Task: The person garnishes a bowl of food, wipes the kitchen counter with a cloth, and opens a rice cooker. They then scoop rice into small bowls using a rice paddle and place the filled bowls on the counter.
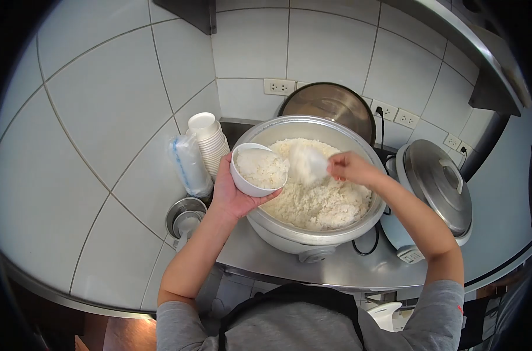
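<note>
My left hand (229,196) is wrapped round a white bowl (249,186) and tilts it over the near left rim of a large rice cooker (280,232). Cooked rice (260,168) fills the bowl. In my right hand (353,168) is a whitish rice paddle (310,162), smeared by motion, its blade over the loose rice (330,205) inside the cooker. The blur hides whether the paddle carries rice and whether it touches the heap. My right fingers are closed round its handle end.
Left of the cooker stand stacked white cups (210,140), a plastic-wrapped packet (190,167) and a metal pot (187,210) with a utensil in it. A round lid (330,105) leans behind. At right is a smaller lidded cooker (432,193); a black cord (383,126) hangs from a wall socket.
</note>
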`<state>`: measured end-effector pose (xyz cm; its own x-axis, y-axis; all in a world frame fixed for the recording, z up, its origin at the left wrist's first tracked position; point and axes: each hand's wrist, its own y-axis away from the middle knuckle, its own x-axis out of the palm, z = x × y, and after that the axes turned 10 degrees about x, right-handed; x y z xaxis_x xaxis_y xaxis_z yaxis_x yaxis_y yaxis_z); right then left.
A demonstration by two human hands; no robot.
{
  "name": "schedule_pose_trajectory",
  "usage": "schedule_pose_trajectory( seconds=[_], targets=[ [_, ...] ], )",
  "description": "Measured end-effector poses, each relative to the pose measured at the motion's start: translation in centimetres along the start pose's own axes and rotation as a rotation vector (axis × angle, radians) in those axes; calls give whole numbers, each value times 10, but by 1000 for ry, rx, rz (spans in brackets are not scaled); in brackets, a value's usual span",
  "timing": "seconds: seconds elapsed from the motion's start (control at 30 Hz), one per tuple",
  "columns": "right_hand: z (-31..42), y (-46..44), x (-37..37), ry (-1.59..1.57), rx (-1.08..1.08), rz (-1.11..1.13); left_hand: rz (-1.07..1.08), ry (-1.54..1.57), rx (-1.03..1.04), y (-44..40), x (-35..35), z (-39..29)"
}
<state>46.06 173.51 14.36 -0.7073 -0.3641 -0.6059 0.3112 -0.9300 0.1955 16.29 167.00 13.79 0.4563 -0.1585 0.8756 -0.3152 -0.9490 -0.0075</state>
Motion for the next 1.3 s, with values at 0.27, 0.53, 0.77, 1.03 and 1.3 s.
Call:
schedule_pose_trajectory(
  seconds=[0.27, 0.53, 0.77, 1.03, 1.3],
  targets=[
    [57, 26, 34, 538, -588, -445, -122, 20, 34, -22, 20, 18],
    [57, 40, 33, 239, -469, -127, -6, 11, -14, -37, 6, 29],
    [88, 61, -1, 72, -295, -128, 213, -123, 76, -38, -4, 29],
    [70, 66, 16, -309, -279, -40, 194, -45, 330, -29, -10, 23],
    [54, 49, 92, 12, -798, -409, 109, 5, 604, -20, -8, 30]
  ],
)
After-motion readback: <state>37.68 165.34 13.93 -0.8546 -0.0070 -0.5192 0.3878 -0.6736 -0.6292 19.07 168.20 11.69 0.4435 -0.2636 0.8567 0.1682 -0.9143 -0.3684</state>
